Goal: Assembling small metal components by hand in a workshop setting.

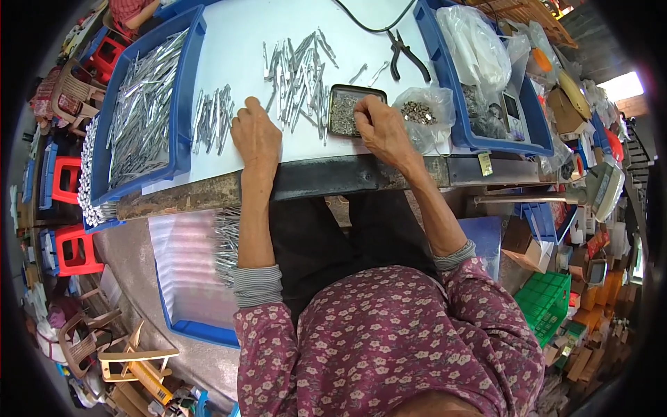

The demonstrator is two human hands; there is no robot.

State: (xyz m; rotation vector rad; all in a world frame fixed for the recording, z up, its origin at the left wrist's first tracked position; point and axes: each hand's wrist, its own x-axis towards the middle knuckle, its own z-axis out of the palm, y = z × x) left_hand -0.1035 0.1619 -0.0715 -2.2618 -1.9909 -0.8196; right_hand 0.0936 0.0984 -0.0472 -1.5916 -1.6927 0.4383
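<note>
My left hand [258,136] is curled closed above the white worktop, between two groups of slim silvery metal pieces. Whatever its fingers hold, if anything, is hidden. Close to its left lies a small group of metal pieces [212,119]; a larger loose pile [297,76] spreads beyond it to the right. My right hand [383,132] reaches over the right side of a dark shallow tray [356,89] filled with tiny metal parts. Its fingers are pinched together, and I cannot make out anything between them. Beside that hand is a clear plastic bag [447,111] of small brownish metal parts.
A blue bin [182,104] heaped with metal strips stands at left. Black-handled pliers [408,55] and a black cable [368,29] lie at the back. Another blue bin [479,144] with plastic bags stands at right. Below the table's front edge [326,177] is a blue-rimmed tray [201,332].
</note>
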